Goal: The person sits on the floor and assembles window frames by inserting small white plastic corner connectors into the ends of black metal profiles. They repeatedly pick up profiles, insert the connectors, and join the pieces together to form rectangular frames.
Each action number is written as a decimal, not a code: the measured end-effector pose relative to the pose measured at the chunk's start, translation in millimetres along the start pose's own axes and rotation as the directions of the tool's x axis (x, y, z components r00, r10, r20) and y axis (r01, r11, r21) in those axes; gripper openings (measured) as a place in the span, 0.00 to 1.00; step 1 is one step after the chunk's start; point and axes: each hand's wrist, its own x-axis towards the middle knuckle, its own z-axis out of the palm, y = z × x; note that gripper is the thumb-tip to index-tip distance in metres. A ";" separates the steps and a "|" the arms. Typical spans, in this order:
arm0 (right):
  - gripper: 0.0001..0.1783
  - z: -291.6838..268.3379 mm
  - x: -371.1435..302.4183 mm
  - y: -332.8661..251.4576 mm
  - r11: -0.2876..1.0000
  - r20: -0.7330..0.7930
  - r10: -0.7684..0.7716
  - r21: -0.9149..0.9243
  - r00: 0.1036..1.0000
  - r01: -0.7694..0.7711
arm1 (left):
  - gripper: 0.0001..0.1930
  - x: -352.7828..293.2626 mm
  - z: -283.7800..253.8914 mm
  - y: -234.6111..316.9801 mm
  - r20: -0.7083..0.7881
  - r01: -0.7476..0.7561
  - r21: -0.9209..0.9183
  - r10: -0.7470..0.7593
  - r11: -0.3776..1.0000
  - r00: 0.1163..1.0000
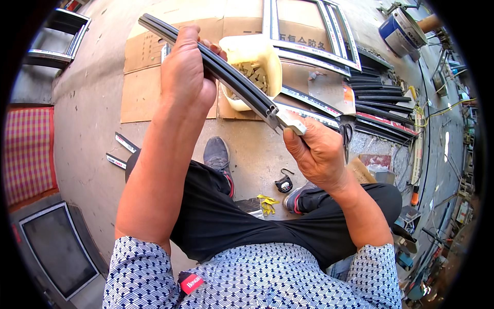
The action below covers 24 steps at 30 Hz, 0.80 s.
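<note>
My left hand (188,72) is wrapped round a long dark grey metal profile (234,76), which slants from the upper left down to the middle. At its lower right end, my right hand (321,152) pinches a small pale corner connector (292,123) between thumb and fingers. The connector's thin part meets the profile's open end; how deep it sits I cannot tell. Behind the profile stands a cream plastic tub (274,56) with many small pale metal pieces (252,73) inside, partly hidden by the profile.
Flattened cardboard (141,98) lies under the tub. White-edged frames (314,51) and dark profile strips (381,98) are at the far right, near scissors (346,138). A tape measure (283,184) and yellow scraps (268,203) lie between my feet. A bucket (401,33) stands farther back.
</note>
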 end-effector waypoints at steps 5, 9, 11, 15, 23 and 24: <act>0.16 3.7 3.3 -2.3 0.999 0.013 -0.035 -0.034 0.999 0.035 | 0.09 -1.1 1.5 -3.1 -0.011 -0.009 0.008 0.009 1.000 1.000; 0.18 2.0 6.8 -7.2 0.996 0.077 -0.010 -0.083 0.997 0.016 | 0.10 -1.2 0.9 -1.5 -0.018 -0.034 0.042 0.035 0.999 0.999; 0.20 2.1 7.6 -6.3 0.997 0.105 -0.014 -0.073 0.994 0.022 | 0.10 -0.8 0.2 -1.1 -0.014 -0.039 0.065 0.040 0.997 0.999; 0.27 -1.2 8.9 -2.2 0.997 0.111 -0.074 -0.011 0.991 0.076 | 0.10 2.6 -1.8 -1.2 0.026 0.004 0.076 -0.006 0.997 1.000; 0.32 -20.3 11.5 -0.9 0.986 0.130 -0.164 -0.011 0.978 0.167 | 0.10 0.2 -0.1 -1.9 0.013 0.036 0.171 -0.039 0.985 0.999; 0.30 -21.0 11.7 -2.7 0.983 0.143 -0.179 -0.012 0.973 0.183 | 0.10 -1.0 1.0 -2.9 0.010 0.040 0.184 -0.043 0.982 0.999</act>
